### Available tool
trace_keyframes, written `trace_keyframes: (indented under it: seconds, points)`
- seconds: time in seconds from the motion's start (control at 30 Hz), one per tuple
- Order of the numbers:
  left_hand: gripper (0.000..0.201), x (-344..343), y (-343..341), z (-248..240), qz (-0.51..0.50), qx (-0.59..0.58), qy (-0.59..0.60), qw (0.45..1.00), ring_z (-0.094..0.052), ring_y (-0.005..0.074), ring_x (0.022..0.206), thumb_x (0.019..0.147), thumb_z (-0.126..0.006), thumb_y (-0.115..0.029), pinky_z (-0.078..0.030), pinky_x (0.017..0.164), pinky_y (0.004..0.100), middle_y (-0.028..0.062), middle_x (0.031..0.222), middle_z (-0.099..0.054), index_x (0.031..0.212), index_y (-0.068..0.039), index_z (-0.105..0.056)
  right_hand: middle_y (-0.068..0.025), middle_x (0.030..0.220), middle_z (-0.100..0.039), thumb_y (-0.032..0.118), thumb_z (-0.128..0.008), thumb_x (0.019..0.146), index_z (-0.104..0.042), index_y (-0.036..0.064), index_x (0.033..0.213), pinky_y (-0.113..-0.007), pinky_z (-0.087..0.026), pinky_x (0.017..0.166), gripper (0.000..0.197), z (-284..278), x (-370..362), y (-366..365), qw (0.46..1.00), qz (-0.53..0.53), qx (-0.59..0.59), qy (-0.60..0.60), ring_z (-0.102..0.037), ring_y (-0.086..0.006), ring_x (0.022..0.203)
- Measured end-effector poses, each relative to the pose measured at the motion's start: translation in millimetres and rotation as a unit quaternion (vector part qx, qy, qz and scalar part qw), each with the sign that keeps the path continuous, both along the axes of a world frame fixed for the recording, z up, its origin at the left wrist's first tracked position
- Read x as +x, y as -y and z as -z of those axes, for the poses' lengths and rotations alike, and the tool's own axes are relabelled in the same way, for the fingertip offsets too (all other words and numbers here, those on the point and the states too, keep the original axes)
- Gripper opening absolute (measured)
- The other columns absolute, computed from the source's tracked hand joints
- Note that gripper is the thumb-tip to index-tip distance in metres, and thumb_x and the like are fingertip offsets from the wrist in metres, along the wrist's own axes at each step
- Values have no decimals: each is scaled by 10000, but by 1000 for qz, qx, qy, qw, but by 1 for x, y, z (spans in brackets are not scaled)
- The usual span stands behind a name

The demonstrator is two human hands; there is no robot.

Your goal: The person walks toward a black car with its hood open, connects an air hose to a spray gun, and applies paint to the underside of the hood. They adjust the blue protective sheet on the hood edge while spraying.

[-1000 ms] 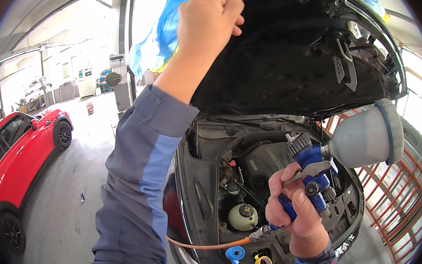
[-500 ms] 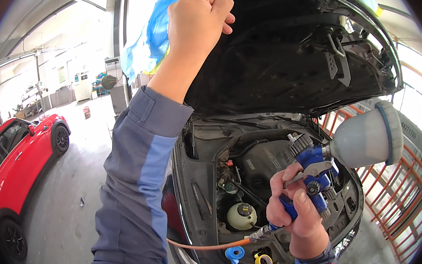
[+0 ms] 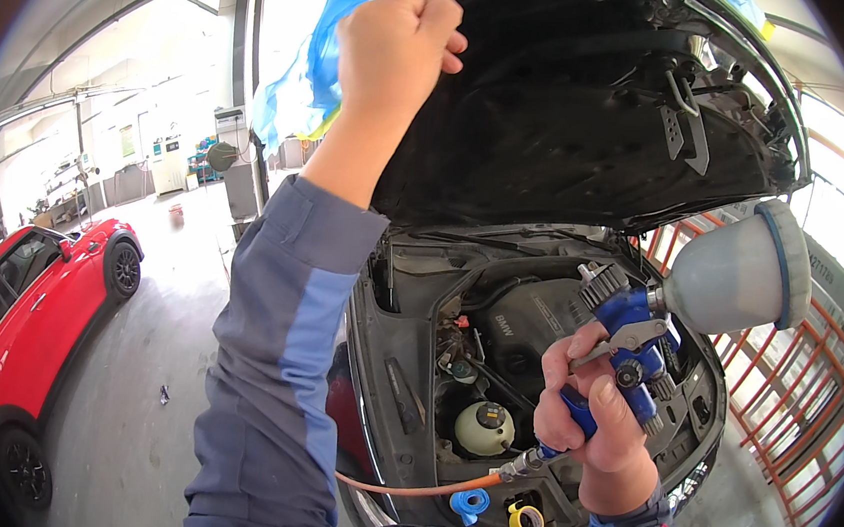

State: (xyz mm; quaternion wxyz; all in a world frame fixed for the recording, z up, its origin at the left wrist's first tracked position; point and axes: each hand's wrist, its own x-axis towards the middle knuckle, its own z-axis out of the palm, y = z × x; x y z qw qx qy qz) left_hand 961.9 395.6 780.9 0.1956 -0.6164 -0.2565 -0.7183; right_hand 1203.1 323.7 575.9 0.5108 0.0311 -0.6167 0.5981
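My right hand [image 3: 595, 404] is wrapped round the handle of a blue spray gun [image 3: 625, 357], fingers at its metal trigger. The gun's cloudy white cup [image 3: 732, 276] tilts up to the right, and an orange air hose [image 3: 417, 488] joins the handle's lower end. My left hand [image 3: 395, 55] is raised, its fingers curled closed at the left edge of the open black car hood [image 3: 555, 115]. Blue masking film [image 3: 308, 73] with a yellow-green tape edge hangs behind that hand. What the left fingers hold, if anything, is hidden.
Below the hood lies the engine bay, with an engine cover [image 3: 527, 323] and a pale coolant tank [image 3: 484, 429]. A blue tape roll [image 3: 469, 506] and a yellow tape roll [image 3: 526, 521] rest at its near edge. A red car [image 3: 36, 310] stands left, an orange railing [image 3: 792, 396] right.
The view has shifted very slightly. Both hands keep their places and their grips; the spray gun stays in the right hand.
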Motion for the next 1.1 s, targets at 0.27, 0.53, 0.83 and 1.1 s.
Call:
trace_keyframes:
  seconds: [0.27, 0.53, 0.83, 1.1]
  points:
    - [371, 2, -6, -1, 5, 1, 7, 1000, -658, 135, 504, 908, -546, -235, -526, 540, 250, 77, 625, -690, 671, 18, -680, -113, 793, -513, 280, -583, 959, -404, 49, 1211, -245, -378, 444, 386, 0, -1, -2, 1000, 7, 12, 13, -418, -77, 445]
    - [369, 5, -4, -2, -15, 23, -8, 1000, -664, 138, 507, 898, -545, -228, -528, 540, 245, 78, 602, -682, 654, 18, -671, -111, 791, -511, 318, -617, 944, -408, 47, 1205, -245, -374, 442, 431, -1, -5, 0, 1000, 2, -2, 19, -411, -75, 440]
    - [371, 0, 1, 2, 17, -30, 36, 999, -654, 131, 496, 906, -554, -231, -521, 534, 252, 79, 600, -677, 654, 12, -675, -108, 782, -507, 280, -604, 947, -405, 40, 1207, -241, -377, 443, 406, 2, -5, 2, 1000, 2, -8, 8, -414, -74, 443]
    - [384, -3, 5, 3, -15, -87, 39, 995, -667, 135, 551, 925, -551, -278, -511, 577, 234, 104, 681, -707, 806, 50, -712, -130, 833, -524, 236, -588, 949, -407, 37, 1212, -247, -384, 447, 376, 1, -4, 3, 1000, -10, 11, 1, -423, -82, 447]
